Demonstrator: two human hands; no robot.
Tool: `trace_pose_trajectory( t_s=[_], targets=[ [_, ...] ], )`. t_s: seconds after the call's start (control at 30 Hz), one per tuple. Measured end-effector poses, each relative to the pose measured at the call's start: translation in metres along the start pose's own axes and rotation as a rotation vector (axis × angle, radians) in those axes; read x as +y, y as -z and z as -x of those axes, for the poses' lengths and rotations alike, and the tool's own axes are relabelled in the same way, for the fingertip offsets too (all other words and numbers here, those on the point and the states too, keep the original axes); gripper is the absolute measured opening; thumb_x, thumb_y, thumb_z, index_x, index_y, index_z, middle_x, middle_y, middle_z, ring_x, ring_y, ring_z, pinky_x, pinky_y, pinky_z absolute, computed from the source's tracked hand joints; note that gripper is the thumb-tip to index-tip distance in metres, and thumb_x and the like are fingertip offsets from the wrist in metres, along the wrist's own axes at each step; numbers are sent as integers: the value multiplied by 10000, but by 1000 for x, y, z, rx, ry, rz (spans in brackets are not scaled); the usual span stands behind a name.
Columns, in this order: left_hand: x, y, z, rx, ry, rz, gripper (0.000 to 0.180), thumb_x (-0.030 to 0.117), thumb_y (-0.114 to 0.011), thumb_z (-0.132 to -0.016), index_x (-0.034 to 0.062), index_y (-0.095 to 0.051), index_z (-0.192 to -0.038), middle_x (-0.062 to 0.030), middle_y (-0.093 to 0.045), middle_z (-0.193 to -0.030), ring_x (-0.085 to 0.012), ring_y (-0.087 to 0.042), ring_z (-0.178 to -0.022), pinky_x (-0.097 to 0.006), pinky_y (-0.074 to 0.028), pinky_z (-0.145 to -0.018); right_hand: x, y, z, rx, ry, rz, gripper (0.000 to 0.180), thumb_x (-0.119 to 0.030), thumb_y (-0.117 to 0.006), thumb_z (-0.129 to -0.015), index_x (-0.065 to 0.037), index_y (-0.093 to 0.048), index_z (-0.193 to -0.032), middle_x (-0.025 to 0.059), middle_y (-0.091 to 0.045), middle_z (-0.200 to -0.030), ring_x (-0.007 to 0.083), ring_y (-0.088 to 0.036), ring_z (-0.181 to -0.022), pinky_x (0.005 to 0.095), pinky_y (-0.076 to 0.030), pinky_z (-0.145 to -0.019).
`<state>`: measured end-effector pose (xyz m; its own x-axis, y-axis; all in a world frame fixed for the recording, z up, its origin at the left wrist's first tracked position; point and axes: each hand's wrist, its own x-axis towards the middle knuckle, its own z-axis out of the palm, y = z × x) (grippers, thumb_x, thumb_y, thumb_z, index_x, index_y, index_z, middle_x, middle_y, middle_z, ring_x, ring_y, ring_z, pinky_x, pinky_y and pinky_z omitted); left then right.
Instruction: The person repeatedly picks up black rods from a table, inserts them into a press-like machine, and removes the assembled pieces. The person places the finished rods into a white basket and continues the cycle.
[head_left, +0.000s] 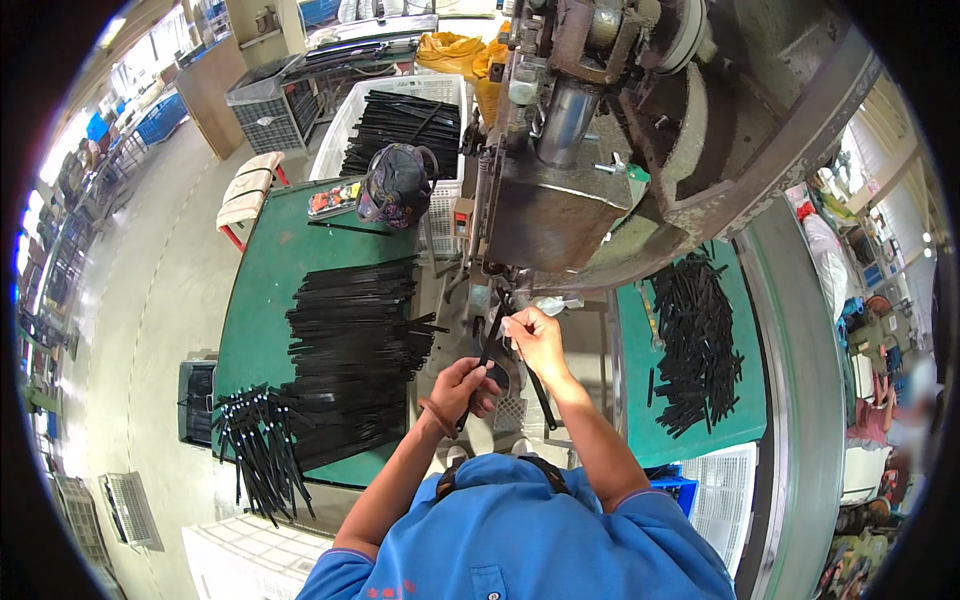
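Note:
My left hand (466, 388) is closed round a thin black strip (492, 338), which slants up toward the underside of the press head (550, 225). My right hand (535, 342), fingers pinched, is close to the strip's upper end. A second black strip (541, 400) hangs down from under my right hand; the point where the fingers meet it is partly hidden. To the left, many long black strips (355, 315) lie in rows on a green table (250, 335). Shorter black pieces (695, 340) are heaped on the green table (640, 400) to the right.
The large metal press (610, 130) stands straight ahead. A white crate (335, 130) of black strips is beyond the left table, where a dark patterned cap (396, 187) lies. White-tipped strips (262, 440) overhang the table's near corner. A stool (250, 190) stands farther left.

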<state>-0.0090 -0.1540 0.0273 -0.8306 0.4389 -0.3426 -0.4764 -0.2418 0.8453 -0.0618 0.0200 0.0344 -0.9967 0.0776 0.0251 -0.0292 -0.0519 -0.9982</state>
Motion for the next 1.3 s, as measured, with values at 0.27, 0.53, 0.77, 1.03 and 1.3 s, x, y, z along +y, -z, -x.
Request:
trace_pose_trajectory(
  t_s=[0.27,0.53,0.77,1.03,1.3],
  targets=[
    [13,2,3,-12,-1,-45,252,199,-481,-938,30,-533,-1117,-82,-629,-760,-107,-573,-505,-220,-447,-411,6,-7,3,72,-41,-49,175,-117,-638,-856,-47,-551,-721,-22,-538,-599,17,-431,-478,192,-318,-390],
    [19,2,6,-30,-14,-54,247,207,-488,-936,29,-529,-1104,-73,-635,-765,-100,-568,-499,-219,-442,-414,8,-2,1,54,-78,-46,168,-138,-646,-856,-48,-564,-739,-5,-572,-622,27,-449,-461,179,-334,-374],
    [20,-1,10,-34,-55,-94,231,190,-473,-944,29,-529,-1100,-74,-619,-742,-105,-555,-484,-223,-429,-422,-7,-5,6,47,-30,-72,170,-117,-636,-860,-51,-547,-731,-21,-545,-604,18,-437,-480,183,-326,-414],
    [28,-10,-1,5,-75,-19,341,271,-461,-958,29,-488,-1197,-38,-627,-850,-113,-605,-592,-251,-492,-519,-15,0,45,-87,24,-12,129,-103,-627,-863,-30,-557,-782,-11,-585,-688,25,-462,-555,184,-380,-496],
    [-9,-38,-31,319,-242,70,221,259,-567,-914,51,-635,-887,34,-516,-581,-45,-429,-426,-207,-318,-379,-6,13,65,-237,114,144,110,-59,-614,-860,-3,-548,-792,43,-621,-707,76,-560,-644,235,-456,-573]
  ],
)
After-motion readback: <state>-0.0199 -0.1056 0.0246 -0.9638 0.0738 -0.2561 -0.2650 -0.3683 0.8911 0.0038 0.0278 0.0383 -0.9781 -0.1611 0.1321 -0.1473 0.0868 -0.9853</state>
